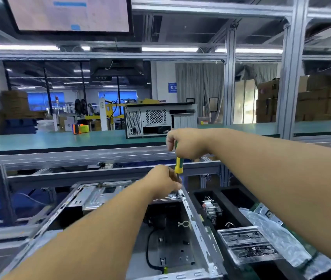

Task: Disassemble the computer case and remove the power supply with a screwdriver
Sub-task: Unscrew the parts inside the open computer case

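Observation:
An open metal computer case point(196, 225) lies in front of me, its inside showing a black cable and bare metal floor. My right hand point(187, 143) grips the top of a yellow-and-green screwdriver point(178, 164) that stands nearly upright over the case's far right corner. My left hand point(164, 182) pinches the screwdriver's shaft low down, right at the case's far edge. The tip and any screw are hidden behind my left fingers. No power supply is plain to see inside the case.
A black tray point(231, 201) with small parts sits right of the case, with a clear plastic screw tray point(245, 245) and a bagged board point(277, 229) on it. Another computer case point(158, 120) stands on the green conveyor point(49, 140) beyond. Aluminium frame posts rise at right.

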`<move>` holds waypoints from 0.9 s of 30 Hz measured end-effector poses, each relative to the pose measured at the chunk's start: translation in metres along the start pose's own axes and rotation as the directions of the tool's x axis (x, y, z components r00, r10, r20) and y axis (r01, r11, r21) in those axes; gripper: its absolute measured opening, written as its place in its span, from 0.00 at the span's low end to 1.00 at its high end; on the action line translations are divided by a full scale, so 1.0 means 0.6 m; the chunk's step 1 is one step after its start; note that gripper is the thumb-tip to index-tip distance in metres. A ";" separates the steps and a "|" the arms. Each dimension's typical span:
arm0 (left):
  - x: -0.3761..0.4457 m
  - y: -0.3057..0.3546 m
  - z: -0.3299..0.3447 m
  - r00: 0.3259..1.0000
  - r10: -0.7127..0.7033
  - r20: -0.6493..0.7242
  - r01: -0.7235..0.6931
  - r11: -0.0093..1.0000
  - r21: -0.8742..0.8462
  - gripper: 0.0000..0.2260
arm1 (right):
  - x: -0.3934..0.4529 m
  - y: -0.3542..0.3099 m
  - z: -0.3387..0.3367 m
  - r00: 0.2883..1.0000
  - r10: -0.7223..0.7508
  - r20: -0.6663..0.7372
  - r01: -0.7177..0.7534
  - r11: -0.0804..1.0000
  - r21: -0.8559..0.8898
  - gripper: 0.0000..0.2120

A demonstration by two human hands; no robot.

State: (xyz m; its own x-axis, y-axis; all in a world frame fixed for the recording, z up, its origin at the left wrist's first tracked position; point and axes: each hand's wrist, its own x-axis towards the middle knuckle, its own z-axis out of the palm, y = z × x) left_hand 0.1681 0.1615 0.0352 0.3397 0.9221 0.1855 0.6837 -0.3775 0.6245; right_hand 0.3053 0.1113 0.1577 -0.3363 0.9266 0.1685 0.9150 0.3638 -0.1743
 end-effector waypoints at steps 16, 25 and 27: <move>0.013 -0.037 0.035 0.992 0.062 -0.112 -0.073 0.993 -0.097 0.15 | 0.034 -0.025 0.008 0.993 0.102 -0.060 -0.118 0.886 -0.449 0.19; 0.020 -0.052 0.038 0.988 0.064 -0.138 -0.084 0.985 -0.147 0.15 | 0.032 -0.020 -0.002 0.978 0.193 0.080 -0.174 0.964 -0.202 0.13; 0.020 -0.052 0.039 0.988 0.053 -0.142 -0.074 0.987 -0.143 0.16 | 0.034 -0.020 0.002 0.981 0.188 0.053 -0.171 0.957 -0.233 0.18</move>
State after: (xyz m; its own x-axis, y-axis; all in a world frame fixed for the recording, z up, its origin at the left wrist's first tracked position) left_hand 0.1661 0.1822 0.0003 0.2806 0.9033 0.3244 0.5572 -0.4285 0.7112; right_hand 0.2869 0.1260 0.1623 -0.1697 0.9821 0.0814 0.9854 0.1678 0.0301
